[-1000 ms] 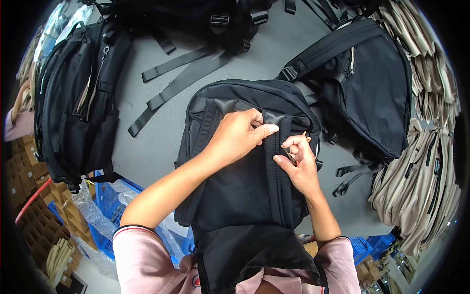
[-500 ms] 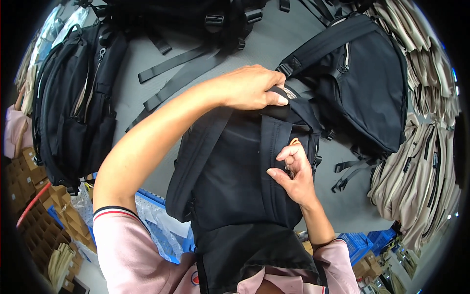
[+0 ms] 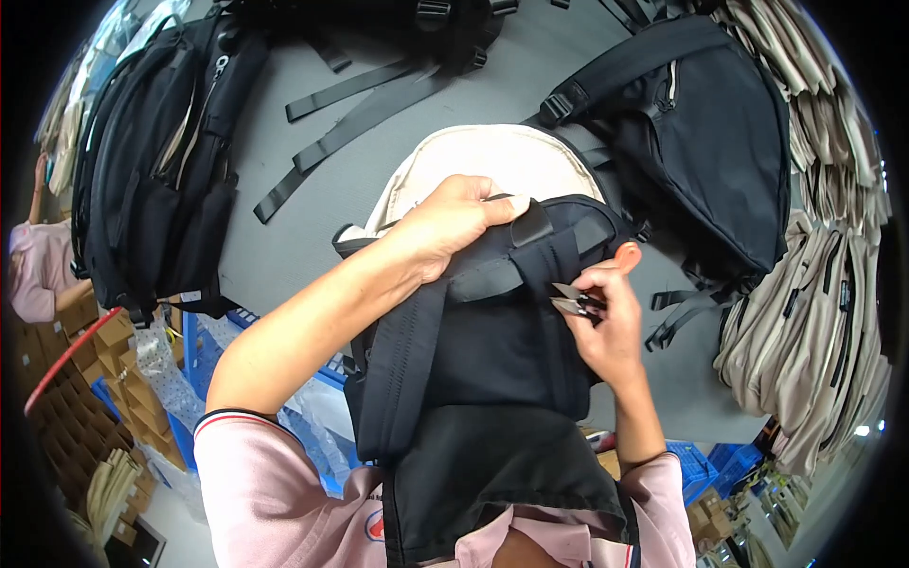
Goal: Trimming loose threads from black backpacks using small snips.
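Note:
A black backpack [image 3: 492, 355] lies in front of me on the grey table, its shoulder straps facing up. Its top is unzipped, and a cream lining [image 3: 502, 156] shows beyond the back panel's upper edge. My left hand [image 3: 454, 222] pinches that edge beside the carry handle, thumb on top. In my right hand [image 3: 611, 322] is a pair of thread snips [image 3: 574, 299], with an orange finger ring standing out above the fingers. The snips' blades are apart and point left, over the right shoulder strap [image 3: 559, 331].
More black backpacks lie at the left [image 3: 156, 180], the far side and the right [image 3: 701, 161]. Loose webbing straps [image 3: 369, 114] cross the grey table [image 3: 284, 256]. Beige bags [image 3: 805, 331] are piled along the right. Blue crates [image 3: 696, 469] stand below. Another person's pink sleeve [image 3: 43, 270] shows far left.
The backpack's top has folded open, exposing the cream lining. My left hand has moved left and nearer along the edge. My right hand has shifted right and turned, bringing the snips' blades into sight.

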Demonstrator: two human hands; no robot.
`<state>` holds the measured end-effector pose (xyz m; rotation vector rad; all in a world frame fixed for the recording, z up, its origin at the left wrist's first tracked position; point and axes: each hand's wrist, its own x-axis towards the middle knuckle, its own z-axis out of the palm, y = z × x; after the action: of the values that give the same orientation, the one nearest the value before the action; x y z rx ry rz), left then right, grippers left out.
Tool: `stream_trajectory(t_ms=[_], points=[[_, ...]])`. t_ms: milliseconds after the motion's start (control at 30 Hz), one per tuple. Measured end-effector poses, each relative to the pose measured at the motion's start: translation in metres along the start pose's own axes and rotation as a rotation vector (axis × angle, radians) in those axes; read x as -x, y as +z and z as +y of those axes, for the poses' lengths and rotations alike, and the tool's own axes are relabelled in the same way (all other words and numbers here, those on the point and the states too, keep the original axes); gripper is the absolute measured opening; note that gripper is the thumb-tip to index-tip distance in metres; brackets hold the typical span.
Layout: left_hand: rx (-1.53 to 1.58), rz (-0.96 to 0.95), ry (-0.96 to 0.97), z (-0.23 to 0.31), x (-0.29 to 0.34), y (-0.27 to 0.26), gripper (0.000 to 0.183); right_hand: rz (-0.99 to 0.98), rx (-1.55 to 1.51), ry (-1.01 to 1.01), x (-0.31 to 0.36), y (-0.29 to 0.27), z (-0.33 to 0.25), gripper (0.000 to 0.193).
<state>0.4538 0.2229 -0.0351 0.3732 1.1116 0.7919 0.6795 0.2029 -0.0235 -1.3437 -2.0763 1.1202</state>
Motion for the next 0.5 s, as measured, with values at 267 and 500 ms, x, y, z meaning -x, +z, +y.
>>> stream_trajectory(t_ms=[267,500], points=[[-0.114,-0.005,0.130,0.007,0.028,0.023,0.018,-0.253,0.392,-0.391,-0.042,-0.052,-0.079,0.025],[-0.359,0.067,0.225,0.002,0.030,0.023,0.017,-0.390,0.506,-0.460,-0.054,-0.055,-0.091,0.023]])
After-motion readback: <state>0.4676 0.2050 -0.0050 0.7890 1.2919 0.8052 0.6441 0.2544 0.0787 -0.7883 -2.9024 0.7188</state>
